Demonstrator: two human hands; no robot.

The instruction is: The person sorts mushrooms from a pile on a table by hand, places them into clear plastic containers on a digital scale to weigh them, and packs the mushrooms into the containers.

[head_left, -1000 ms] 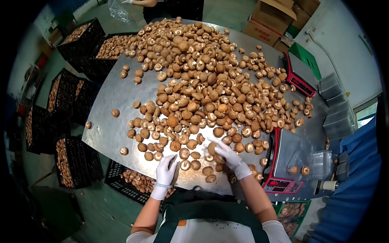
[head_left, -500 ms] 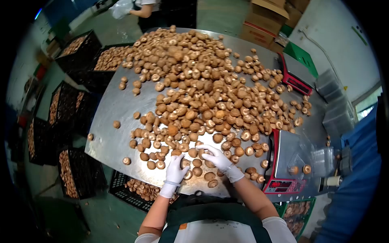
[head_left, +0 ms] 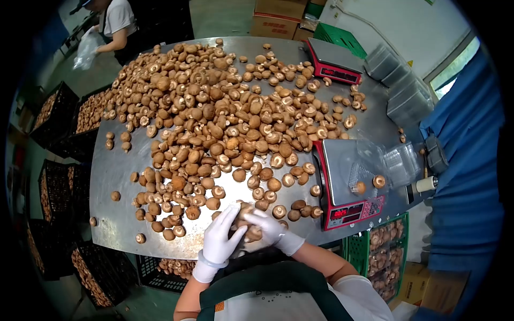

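Note:
A cluster of brown shiitake mushrooms (head_left: pixel 251 234) is gathered between my two white-gloved hands at the table's front edge. My left hand (head_left: pixel 220 235) presses against its left side, fingers together and thumb curled in. From the right, my right hand (head_left: pixel 266 227) closes over the same mushrooms, its fingers slightly blurred. How many they hold is hidden. Just beyond them lie loose mushrooms (head_left: pixel 273 184), and a large mushroom heap (head_left: pixel 209 101) covers the table's middle and far part.
Right of my hands stands a red scale (head_left: pixel 342 160) with a clear plastic tray (head_left: pixel 365 176) and two mushrooms on it. A second scale (head_left: pixel 334 56) and stacked clear containers (head_left: pixel 409 99) stand farther back. Black crates (head_left: pixel 96 270) line the left floor. Another person (head_left: pixel 119 27) holds a plastic bag.
My hands have come together around several mushrooms and drawn back toward the table's front edge. My view has turned right, and the other person now appears farther left.

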